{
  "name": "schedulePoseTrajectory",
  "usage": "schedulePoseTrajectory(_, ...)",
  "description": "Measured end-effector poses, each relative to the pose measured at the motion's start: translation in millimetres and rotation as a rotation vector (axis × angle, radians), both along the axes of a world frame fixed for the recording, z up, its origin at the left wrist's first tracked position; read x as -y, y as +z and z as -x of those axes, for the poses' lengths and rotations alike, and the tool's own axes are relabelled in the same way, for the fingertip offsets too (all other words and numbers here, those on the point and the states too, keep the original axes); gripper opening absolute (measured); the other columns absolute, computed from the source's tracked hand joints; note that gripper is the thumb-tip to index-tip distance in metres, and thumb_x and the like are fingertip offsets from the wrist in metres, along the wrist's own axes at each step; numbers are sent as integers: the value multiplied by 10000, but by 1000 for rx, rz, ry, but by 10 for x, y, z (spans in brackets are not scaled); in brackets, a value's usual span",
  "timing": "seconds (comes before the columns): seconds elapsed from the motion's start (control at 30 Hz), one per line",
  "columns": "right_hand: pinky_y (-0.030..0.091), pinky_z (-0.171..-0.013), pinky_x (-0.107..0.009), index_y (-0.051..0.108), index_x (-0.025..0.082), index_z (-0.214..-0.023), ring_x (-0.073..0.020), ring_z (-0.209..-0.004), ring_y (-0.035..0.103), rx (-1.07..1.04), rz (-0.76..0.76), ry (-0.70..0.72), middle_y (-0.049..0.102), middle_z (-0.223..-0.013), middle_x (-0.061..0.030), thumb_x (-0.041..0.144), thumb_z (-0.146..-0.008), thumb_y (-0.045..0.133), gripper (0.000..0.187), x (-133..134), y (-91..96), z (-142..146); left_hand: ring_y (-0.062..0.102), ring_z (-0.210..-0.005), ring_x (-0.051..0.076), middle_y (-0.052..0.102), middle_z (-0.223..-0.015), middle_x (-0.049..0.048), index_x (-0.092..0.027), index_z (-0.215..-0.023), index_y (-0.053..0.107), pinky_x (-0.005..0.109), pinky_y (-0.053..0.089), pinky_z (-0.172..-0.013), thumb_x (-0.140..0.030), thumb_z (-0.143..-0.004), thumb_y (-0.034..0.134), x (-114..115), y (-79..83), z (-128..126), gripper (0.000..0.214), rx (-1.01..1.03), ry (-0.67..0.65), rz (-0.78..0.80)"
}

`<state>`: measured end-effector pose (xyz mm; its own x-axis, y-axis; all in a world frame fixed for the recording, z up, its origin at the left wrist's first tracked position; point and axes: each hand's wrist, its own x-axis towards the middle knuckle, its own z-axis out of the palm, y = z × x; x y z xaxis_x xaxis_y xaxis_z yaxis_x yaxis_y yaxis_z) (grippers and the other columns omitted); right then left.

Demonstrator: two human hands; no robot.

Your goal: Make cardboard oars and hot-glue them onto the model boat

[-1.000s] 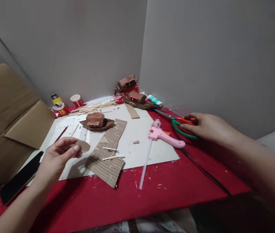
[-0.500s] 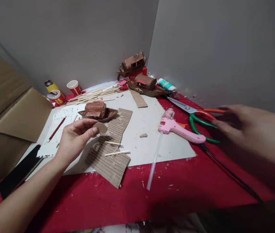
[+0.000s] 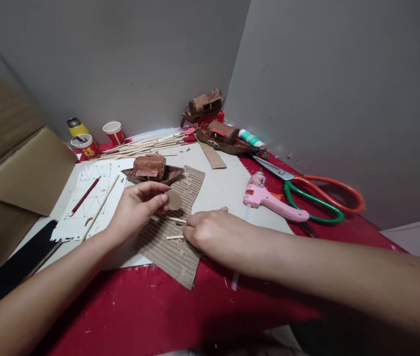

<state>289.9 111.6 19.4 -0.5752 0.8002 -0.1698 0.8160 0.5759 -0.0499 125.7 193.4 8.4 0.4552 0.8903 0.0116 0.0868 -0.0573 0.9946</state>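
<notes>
My left hand (image 3: 141, 205) pinches a small round cardboard disc (image 3: 175, 200) between thumb and fingers, above the corrugated cardboard (image 3: 178, 264). My right hand (image 3: 210, 231) is low over the same cardboard, its fingers curled closed. They are at the right ends of two short wooden sticks, an upper stick (image 3: 176, 219) and a lower stick (image 3: 174, 238). What the right fingertips grip, if anything, is hidden. A brown model boat (image 3: 150, 169) with a rounded cabin sits just behind my left hand.
Right lie a pink glue gun (image 3: 265, 198) and scissors (image 3: 287, 180) with orange and green handles. Two more boats (image 3: 219, 134) stand at the back. Wooden sticks (image 3: 147, 147), paper cups (image 3: 113, 133), a pencil (image 3: 85, 196) and a black phone-like slab (image 3: 13, 272) are left.
My right hand has left the scissors, which now lie on the table, and moved left to the short sticks. My left hand still holds the disc, slightly further right in view.
</notes>
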Motion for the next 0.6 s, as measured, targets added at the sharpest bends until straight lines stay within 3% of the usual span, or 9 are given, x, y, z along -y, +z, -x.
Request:
schedulePoseTrajectory(0.2,402,-609,-267,678,85,-844,-208,-726,662,37,66,42,694,-790,-108,-31,-826,536,184,-91,28,131,602,-579,106,666,-687,12,-125,-895,689,225,475,-565,-192,-663,769,-113,-165,68,254,144,-90,201)
schedulePoseTrajectory(0.33,392,-593,-266,636,102,-856,-198,-713,638,-16,85,-14,675,-793,-95,-9,-852,489,184,-59,144,110,590,-567,91,661,-699,10,-124,-875,669,210,470,-559,-175,-644,787,-161,-156,115,265,199,-109,288)
schedulePoseTrajectory(0.43,400,-603,-262,589,135,-850,-175,-693,595,-213,60,-125,645,-800,-65,59,-849,504,114,14,196,-38,590,-577,89,645,-680,-6,-139,-858,656,209,467,-575,-173,-666,778,-165,-91,154,230,213,-98,285)
schedulePoseTrajectory(0.6,408,-592,-231,570,163,-873,-130,-638,503,-777,82,-399,556,-725,-5,165,-865,486,84,120,120,-228,619,-684,113,681,-801,19,-158,-905,693,229,488,-645,-196,-700,760,-76,40,176,219,225,-89,274)
